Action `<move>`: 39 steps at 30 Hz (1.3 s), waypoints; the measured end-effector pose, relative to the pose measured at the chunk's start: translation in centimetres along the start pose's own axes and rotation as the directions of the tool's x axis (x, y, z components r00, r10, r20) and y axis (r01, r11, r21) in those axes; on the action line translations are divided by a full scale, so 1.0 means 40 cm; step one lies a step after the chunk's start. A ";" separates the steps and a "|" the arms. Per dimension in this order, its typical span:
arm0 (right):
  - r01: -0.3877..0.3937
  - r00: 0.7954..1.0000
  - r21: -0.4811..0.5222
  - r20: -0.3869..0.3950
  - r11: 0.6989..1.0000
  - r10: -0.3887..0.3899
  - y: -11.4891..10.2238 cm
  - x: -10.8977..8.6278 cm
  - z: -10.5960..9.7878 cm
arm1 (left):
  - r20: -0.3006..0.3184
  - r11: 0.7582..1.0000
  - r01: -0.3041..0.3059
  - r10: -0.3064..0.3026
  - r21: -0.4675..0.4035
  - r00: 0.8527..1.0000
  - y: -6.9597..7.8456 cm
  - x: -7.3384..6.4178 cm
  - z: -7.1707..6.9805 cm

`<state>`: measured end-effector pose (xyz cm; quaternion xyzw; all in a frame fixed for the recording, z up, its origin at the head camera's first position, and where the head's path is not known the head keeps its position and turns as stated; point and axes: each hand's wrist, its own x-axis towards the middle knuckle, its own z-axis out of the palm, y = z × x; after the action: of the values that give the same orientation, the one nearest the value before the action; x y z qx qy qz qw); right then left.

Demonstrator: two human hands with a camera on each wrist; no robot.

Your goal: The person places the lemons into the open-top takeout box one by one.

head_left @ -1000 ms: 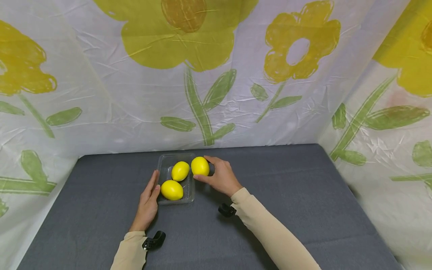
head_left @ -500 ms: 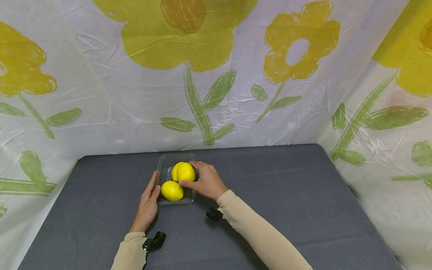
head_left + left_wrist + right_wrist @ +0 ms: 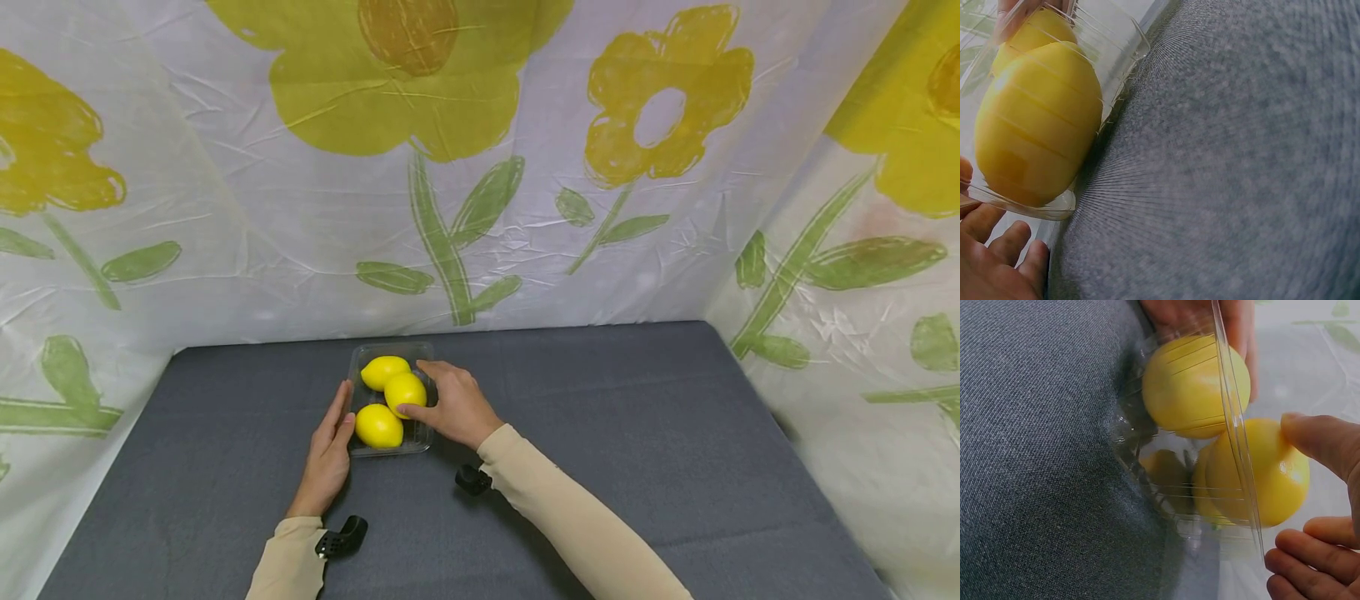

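Note:
A clear plastic tray (image 3: pixel 417 443) holds three yellow lemons in the head view. My right hand (image 3: pixel 459 406) grips the middle-right lemon (image 3: pixel 406 395) between thumb and fingers, inside the tray by its right wall. Another lemon (image 3: pixel 384 372) lies at the far end, touching the gripped one. The near lemon (image 3: pixel 378 426) sits beside the left wall and fills much of the left wrist view. Along that wall my left hand (image 3: pixel 328 454) rests with fairly straight fingers. In the right wrist view my right thumb (image 3: pixel 1316 439) presses on the gripped lemon, which stands above the rim.
A dark grey cloth covers the table (image 3: pixel 600 433). Behind it hangs a white curtain (image 3: pixel 300 208) printed with yellow flowers. Black camera mounts (image 3: pixel 474 479) stick out from both wrists, close above the cloth.
My right hand has carried its lemon left over the tray wall and lowered it among the others. The far lemon has shifted up and left. My left hand has stayed put.

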<state>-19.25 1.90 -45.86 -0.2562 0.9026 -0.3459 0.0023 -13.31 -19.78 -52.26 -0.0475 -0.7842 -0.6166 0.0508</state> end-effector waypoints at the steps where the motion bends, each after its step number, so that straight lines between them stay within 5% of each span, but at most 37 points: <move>1: 0.000 1.000 -0.003 0.000 1.000 0.000 -0.001 0.000 0.000 | 0.000 1.000 -0.001 0.001 0.001 1.000 0.000 0.000 0.000; 16: 0.072 0.997 0.025 -0.012 0.997 -0.072 0.002 0.002 0.004 | 0.001 1.000 0.003 -0.003 0.003 1.000 0.001 -0.001 0.000; 29: 0.160 0.987 -0.189 0.051 0.969 -0.153 -0.007 0.008 -0.004 | -0.006 1.000 0.007 -0.007 0.006 1.000 0.005 -0.002 0.000; 39: 0.236 0.972 -0.207 0.047 0.949 -0.231 -0.001 0.002 -0.001 | -0.001 1.000 0.009 -0.009 0.014 1.000 -0.004 0.001 -0.002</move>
<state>-19.31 1.87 -45.78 -0.3638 0.8975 -0.2431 -0.0560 -13.35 -19.90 -52.38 -0.0434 -0.7887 -0.6113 0.0488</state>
